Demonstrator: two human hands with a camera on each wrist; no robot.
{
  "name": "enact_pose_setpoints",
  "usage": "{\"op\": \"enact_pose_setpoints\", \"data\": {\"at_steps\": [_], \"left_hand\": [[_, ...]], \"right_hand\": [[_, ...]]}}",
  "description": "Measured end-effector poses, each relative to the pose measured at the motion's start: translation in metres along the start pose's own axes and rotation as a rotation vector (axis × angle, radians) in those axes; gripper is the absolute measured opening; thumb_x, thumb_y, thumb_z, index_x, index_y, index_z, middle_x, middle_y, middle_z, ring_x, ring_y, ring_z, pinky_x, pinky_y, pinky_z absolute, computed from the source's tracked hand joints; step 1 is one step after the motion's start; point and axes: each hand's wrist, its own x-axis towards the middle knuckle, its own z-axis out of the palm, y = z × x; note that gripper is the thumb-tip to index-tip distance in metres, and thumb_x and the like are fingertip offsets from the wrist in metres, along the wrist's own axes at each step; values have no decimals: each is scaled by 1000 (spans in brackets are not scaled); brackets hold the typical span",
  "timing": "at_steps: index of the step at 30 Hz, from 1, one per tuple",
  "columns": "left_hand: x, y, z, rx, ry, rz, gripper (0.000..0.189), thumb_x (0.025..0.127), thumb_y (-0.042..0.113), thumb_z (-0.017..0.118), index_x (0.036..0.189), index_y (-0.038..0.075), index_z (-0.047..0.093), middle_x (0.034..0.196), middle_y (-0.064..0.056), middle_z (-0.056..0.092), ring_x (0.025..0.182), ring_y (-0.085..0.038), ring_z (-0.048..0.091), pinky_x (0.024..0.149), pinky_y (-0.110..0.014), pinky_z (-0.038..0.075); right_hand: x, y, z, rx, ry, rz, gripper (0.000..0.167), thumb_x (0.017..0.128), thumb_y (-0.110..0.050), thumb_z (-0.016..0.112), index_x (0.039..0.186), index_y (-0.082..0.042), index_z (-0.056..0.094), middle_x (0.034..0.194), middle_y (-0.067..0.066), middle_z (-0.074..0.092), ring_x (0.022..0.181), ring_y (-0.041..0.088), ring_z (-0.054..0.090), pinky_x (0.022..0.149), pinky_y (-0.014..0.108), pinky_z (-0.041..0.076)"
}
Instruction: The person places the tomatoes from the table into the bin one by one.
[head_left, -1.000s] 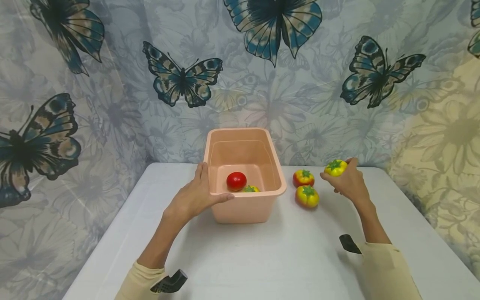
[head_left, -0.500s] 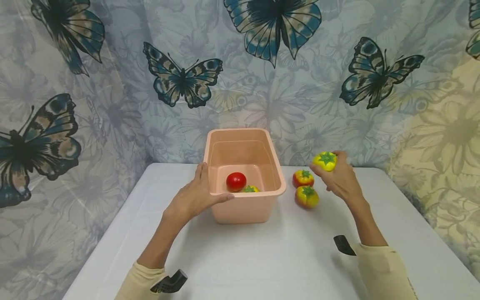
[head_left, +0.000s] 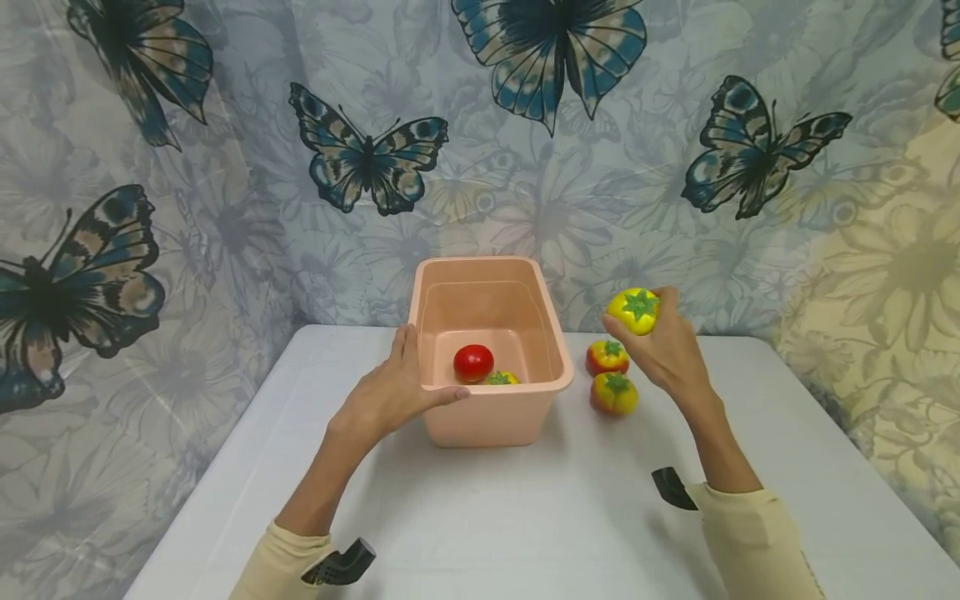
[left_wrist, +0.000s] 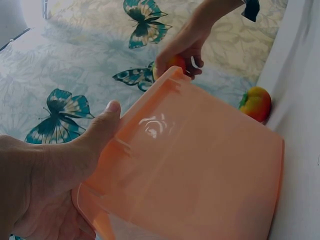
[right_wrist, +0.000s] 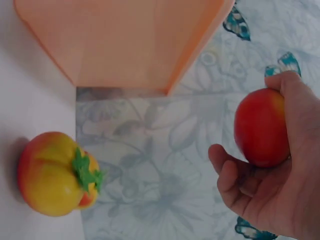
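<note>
Your left grip (head_left: 388, 389) lies wide, fingers and thumb against the near left corner of the tub (head_left: 487, 421). Just right of that grip, inside the tub, sit a red tomato (head_left: 473, 362) and a leafy-topped tomato (head_left: 502, 378). Below and left of your right grip (head_left: 666, 343), a red-yellow tomato (head_left: 604, 358) and a yellower tomato (head_left: 614, 397) rest on the bench (head_left: 570, 517). That right grip, shifted leftward since a moment ago, holds a raised tomato (head_left: 630, 312), now nearer the tub but still outside.
</note>
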Motion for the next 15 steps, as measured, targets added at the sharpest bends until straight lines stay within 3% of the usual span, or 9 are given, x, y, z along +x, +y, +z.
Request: {"op": "enact_pose_setpoints", "data": {"at_steps": [6,15], "left_hand": [[0,1,0,2,-1,0,133,76,83,70,167,10,5,163,-11,28,114,-31,63,94,-50,62],[-1,2,-1,6,-10,-5,134,76,82,70,167,11,4,166,-11,25,119,-32,62,96,-52,61]], "right_hand": [[-1,-4,4,-16,51,-24,88,95,-56,67,149,3,29,97,26,65,70,29,63,59,23,50],[-2,-6,4,-40,77,-45,88,95,-56,68,151,1,30,99,25,65,73,32,64,59,25,51]]}}
